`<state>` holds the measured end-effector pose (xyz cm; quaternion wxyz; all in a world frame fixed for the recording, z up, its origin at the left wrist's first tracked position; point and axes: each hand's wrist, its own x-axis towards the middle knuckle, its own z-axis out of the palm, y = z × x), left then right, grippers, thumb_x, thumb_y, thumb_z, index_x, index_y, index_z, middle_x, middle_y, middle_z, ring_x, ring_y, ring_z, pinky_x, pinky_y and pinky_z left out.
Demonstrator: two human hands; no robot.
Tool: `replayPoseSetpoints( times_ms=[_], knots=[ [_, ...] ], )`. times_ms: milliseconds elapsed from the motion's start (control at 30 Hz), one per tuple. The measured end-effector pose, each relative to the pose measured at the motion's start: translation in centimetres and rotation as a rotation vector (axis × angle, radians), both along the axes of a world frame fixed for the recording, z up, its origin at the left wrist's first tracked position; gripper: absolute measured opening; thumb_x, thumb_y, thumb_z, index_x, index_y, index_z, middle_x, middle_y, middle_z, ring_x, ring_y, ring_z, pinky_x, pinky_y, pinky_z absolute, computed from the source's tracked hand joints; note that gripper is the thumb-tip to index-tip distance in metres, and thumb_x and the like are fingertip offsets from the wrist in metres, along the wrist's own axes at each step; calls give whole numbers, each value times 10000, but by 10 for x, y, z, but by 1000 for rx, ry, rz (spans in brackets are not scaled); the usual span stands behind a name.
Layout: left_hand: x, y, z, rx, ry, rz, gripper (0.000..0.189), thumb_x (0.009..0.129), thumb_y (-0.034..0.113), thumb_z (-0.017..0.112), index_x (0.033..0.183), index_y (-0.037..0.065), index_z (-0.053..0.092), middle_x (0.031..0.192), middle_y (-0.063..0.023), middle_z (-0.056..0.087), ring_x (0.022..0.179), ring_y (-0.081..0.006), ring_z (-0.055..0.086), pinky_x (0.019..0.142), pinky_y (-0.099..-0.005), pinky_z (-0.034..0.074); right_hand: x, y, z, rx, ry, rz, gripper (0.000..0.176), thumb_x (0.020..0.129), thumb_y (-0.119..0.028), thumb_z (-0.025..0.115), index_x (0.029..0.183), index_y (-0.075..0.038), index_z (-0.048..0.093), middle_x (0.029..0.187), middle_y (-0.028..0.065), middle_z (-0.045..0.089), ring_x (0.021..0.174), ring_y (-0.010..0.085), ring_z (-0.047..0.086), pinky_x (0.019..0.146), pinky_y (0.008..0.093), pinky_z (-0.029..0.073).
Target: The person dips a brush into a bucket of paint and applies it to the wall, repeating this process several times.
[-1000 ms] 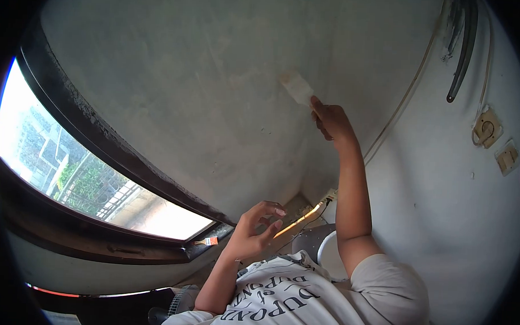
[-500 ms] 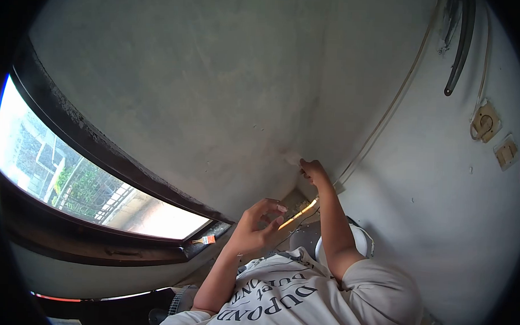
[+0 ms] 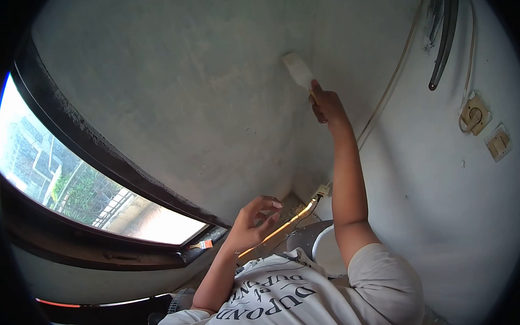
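Note:
My right hand is raised and closed around the handle of a flat, whitish paintbrush. Its broad head points up and left against the grey-white wall, close to the corner. My left hand hovers low in front of my shirt, fingers loosely curved and apart, with nothing between them. Behind it runs a bright, yellowish strip.
To the left, a dark-framed window has a second brush with an orange band on its sill. A white bucket stands beside my right arm. A cable, socket and switch are on the right wall.
My right hand has swept the paintbrush well up the wall from low near the corner, straightening the arm. My left hand stays nearly in place. The view has shifted slightly.

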<state>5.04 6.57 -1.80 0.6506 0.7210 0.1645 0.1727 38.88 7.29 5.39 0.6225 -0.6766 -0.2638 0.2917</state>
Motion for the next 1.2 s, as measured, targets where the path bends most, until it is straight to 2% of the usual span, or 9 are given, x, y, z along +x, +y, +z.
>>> replayPoseSetpoints(
  times_ms=[200,400,467,633,733,867,933,1067,1200],
  knots=[
    [-1,-3,-4,-13,32,-15,206,915,96,636,1109,31,610,1182,-75,626,1102,-168,605,901,-306,479,14,40,-181,-56,136,274,576,1017,-622,305,701,-151,405,572,-29,369,464,117,379,460,280,339],
    [-3,-6,-10,-15,80,-20,222,907,104,643,1115,29,621,1185,-73,631,1089,-171,611,898,-307,483,-6,12,-289,-359,486,339,588,1015,-614,321,668,-145,393,528,-23,342,412,127,341,408,302,311],
    [-3,-9,-9,-15,97,-25,227,907,111,642,1118,28,624,1184,-75,632,1093,-172,609,899,-309,484,-16,5,-293,-671,307,160,583,1015,-571,385,664,-111,451,496,-6,350,390,133,332,385,314,299],
    [-6,-13,-6,2,133,-33,244,908,127,638,1127,20,625,1180,-75,637,1101,-173,606,899,-308,487,1,11,-265,-746,-45,85,586,993,-503,479,670,-29,598,516,66,508,421,193,459,439,371,397],
    [-6,-16,-5,9,147,-30,251,906,124,635,1135,20,624,1177,-74,639,1098,-172,608,896,-306,490,8,21,-182,-637,-272,106,608,970,-492,526,632,2,636,562,106,585,463,235,535,500,396,464],
    [-6,-18,-6,19,139,-37,240,906,116,632,1129,27,626,1176,-74,640,1102,-175,610,893,-312,495,-4,5,-56,-608,-275,30,603,954,-522,573,703,19,661,516,54,524,408,160,454,414,329,378],
    [-5,-18,-5,31,118,-41,236,907,112,631,1127,29,627,1175,-74,640,1104,-175,610,891,-314,497,-3,-11,-37,-517,-204,18,608,949,-541,575,685,4,633,504,41,494,397,144,425,402,318,350],
    [-4,-19,-10,8,135,-41,224,911,105,634,1122,31,628,1185,-71,636,1114,-171,605,897,-314,492,0,-18,-61,-223,-48,85,610,941,-583,572,638,-55,534,482,13,432,373,108,358,382,293,281],
    [-3,-21,-11,-50,158,-44,219,921,113,635,1124,33,628,1198,-70,630,1121,-170,601,903,-312,487,0,18,-160,-152,77,182,620,953,-610,527,617,-91,484,496,13,439,378,109,367,383,295,286]
  ],
)
